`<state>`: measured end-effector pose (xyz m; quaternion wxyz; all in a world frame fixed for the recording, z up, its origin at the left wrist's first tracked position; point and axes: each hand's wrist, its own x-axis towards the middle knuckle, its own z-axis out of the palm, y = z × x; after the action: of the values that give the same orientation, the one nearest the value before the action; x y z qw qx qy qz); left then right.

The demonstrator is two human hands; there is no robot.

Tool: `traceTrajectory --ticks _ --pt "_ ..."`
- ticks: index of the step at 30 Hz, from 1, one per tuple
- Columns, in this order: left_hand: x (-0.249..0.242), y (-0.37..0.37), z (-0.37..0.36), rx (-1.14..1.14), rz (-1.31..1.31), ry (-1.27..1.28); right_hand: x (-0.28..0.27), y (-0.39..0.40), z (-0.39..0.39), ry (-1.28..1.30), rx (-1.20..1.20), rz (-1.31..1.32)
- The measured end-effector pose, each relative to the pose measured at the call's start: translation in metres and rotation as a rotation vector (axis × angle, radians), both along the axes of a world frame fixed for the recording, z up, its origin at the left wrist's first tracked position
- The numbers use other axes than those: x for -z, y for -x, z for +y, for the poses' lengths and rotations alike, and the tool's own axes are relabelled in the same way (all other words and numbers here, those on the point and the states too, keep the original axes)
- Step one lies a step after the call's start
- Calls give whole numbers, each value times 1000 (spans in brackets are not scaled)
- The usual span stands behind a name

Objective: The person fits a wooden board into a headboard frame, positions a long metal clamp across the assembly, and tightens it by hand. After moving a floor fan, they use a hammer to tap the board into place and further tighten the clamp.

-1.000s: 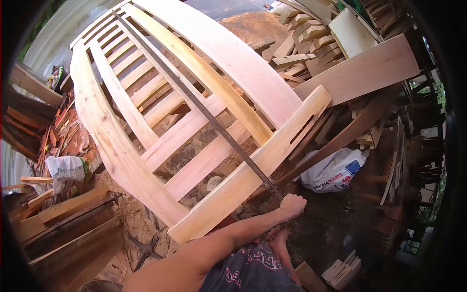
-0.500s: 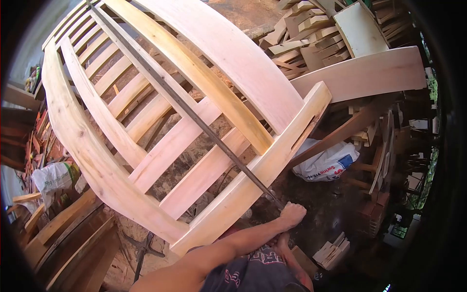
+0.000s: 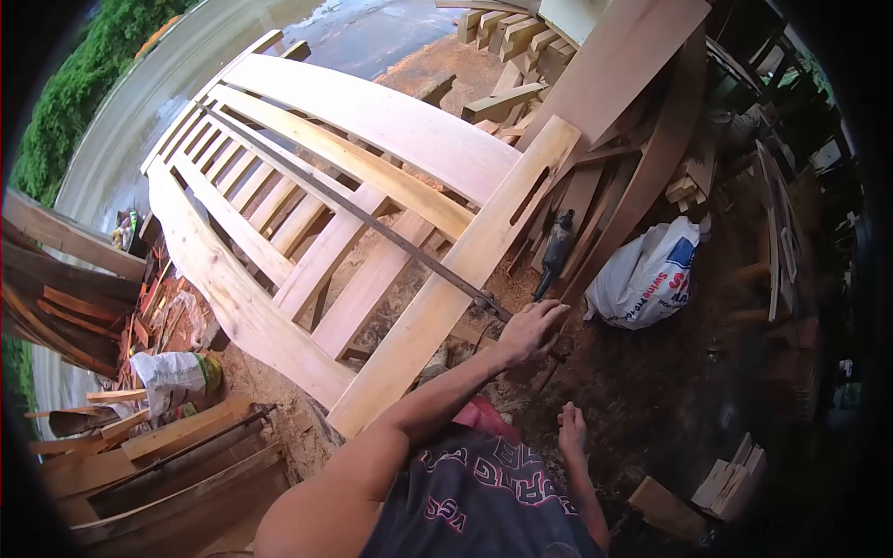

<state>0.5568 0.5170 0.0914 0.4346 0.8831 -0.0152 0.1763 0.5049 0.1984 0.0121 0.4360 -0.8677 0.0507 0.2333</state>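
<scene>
A long dark metal bar clamp (image 3: 372,223) lies lengthwise over a pale slatted wooden frame (image 3: 409,335) with curved side rails. Its near end sticks out past the frame's end rail. Around that end my left hand (image 3: 530,335) is closed, the fingers partly over it, and a thin rod shows just below the hand. My right hand (image 3: 572,430) hangs lower and to the right, apart from the clamp, its fingers curled with nothing visible in them. A dark power tool (image 3: 556,246) lies on the ground beyond my left hand.
To the right sits a white printed sack (image 3: 646,274). Stacked wood offcuts (image 3: 521,42) lie behind the frame, beside a wide board (image 3: 623,65). Cut blocks (image 3: 730,479) rest on the floor at lower right. Curved planks (image 3: 177,474) and another sack (image 3: 177,377) stand left.
The view has shifted, showing more ground beyond the frame. My right hand has come away from beside my left hand, which stays at the clamp's end with its fingers less tightly folded.
</scene>
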Motion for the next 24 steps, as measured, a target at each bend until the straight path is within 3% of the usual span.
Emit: traceTrajectory --ticks 1,3,6,10,12,13,15,18,24 --pt "-4 14 8 -8 -142 12 11 12 -41 -6 -24 13" --pt "4 62 18 -281 -144 -159 33 56 -132 3 277 228" --pt "0 167 33 -676 202 -300 31 140 -244 -62 637 492" --pt "-12 320 59 -1280 554 -284 33 209 -301 30 598 689" --pt "-22 379 64 -1495 662 85 38 215 -306 37 525 713" --pt "-1 416 77 -1505 615 529 41 213 -307 39 489 711" --pt "12 447 83 -1294 596 1181 45 204 -305 36 428 675" --pt "37 444 94 -1048 327 1389 46 177 -302 23 381 558" --pt "72 444 128 -732 240 1548 -5 108 -253 -44 463 387"
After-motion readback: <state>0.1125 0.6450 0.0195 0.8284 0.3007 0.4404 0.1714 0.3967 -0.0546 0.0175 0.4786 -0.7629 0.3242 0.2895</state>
